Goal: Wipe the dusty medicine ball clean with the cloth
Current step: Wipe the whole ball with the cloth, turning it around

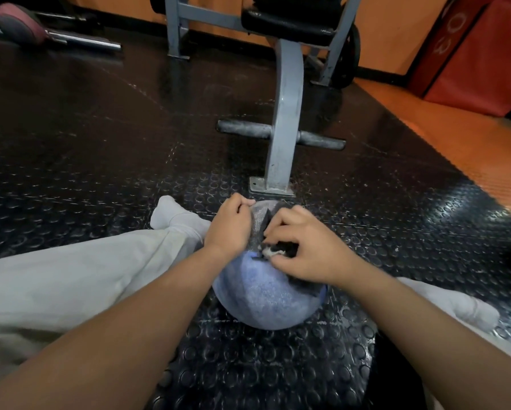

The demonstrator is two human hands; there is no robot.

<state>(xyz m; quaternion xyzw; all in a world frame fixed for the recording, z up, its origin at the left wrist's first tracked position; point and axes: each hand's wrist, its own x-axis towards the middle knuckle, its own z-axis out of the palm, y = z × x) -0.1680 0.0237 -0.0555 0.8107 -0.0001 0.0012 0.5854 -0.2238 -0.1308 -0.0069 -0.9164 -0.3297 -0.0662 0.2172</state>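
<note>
Cloth [278,250] in right hand [306,251] atop medicine ball [263,294]; left hand [229,226] grips ball.

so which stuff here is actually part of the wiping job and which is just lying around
In use: medicine ball, cloth gripped by the right hand, left hand on the ball.
Lying about: grey machine frame, barbell, red pad.

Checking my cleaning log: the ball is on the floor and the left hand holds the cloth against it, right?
Wrong hand: in the head view the right hand holds the cloth against the ball, which is on the floor; the left hand rests on it.
</note>
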